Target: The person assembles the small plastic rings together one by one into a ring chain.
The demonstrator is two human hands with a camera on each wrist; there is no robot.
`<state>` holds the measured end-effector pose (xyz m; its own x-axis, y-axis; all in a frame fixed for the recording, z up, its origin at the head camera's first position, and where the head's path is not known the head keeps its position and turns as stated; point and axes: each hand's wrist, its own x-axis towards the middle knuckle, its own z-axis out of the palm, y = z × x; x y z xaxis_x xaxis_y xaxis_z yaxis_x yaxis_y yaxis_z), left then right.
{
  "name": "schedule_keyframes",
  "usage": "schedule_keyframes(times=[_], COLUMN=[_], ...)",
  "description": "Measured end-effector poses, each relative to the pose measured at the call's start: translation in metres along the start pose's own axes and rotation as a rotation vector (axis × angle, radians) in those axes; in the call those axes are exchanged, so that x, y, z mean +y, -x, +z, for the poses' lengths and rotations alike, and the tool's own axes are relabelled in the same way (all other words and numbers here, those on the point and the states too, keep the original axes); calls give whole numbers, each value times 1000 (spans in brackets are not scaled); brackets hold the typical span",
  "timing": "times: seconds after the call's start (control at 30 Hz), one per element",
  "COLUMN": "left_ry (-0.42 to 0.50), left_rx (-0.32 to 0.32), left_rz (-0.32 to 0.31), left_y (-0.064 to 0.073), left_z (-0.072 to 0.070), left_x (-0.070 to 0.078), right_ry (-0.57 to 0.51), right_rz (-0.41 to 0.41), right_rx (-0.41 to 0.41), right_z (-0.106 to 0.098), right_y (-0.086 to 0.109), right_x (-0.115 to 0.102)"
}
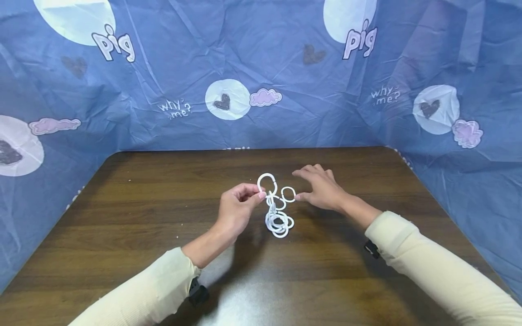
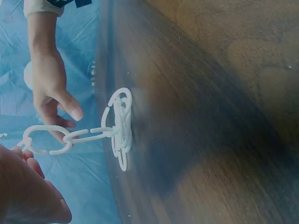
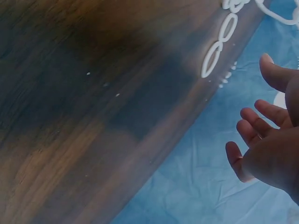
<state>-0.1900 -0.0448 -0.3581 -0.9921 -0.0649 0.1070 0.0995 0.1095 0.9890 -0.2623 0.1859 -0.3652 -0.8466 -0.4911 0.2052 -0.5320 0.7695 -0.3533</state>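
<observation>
A chain of white plastic rings (image 2: 122,126) hangs partly raised, its lower links heaped together on the wooden table. My left hand (image 1: 236,210) pinches the top ring (image 1: 267,174) between thumb and index finger. In the left wrist view, a long link (image 2: 46,127) stretches from those fingertips toward the heap. One link (image 1: 288,187) lies out to the right of the chain in the head view. My right hand (image 1: 324,188) is just right of that link, fingers spread and relaxed. The right wrist view shows this hand (image 3: 266,144) apart from the rings and holding nothing.
The brown wooden table (image 1: 142,217) has rounded far corners. Blue printed cloth (image 1: 261,54) hangs behind it and along both sides. Small white specks (image 1: 177,237) dot the tabletop. A dark device (image 1: 198,292) sits at the left sleeve, another (image 1: 371,248) at the right.
</observation>
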Motion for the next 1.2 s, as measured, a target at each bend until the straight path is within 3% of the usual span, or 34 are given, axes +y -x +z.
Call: schedule_keyframes(times=[0.57, 0.8, 0.93, 1.2], left_ry=[1, 5, 2, -7], left_rx=[3, -6, -5, -5], left_rz=[-20, -24, -27, -41], left_y=[-2, -2, -3, -3], left_z=[1, 1, 0, -1], left_x=[-2, -1, -1, -1], right_ry=[91, 214, 261, 247], right_rz=[32, -1, -14, -17], right_rx=[-187, -280, -285, -238], right_z=[26, 33, 37, 43], right_y=[-20, -28, -30, -30], right_x=[14, 10, 9, 12])
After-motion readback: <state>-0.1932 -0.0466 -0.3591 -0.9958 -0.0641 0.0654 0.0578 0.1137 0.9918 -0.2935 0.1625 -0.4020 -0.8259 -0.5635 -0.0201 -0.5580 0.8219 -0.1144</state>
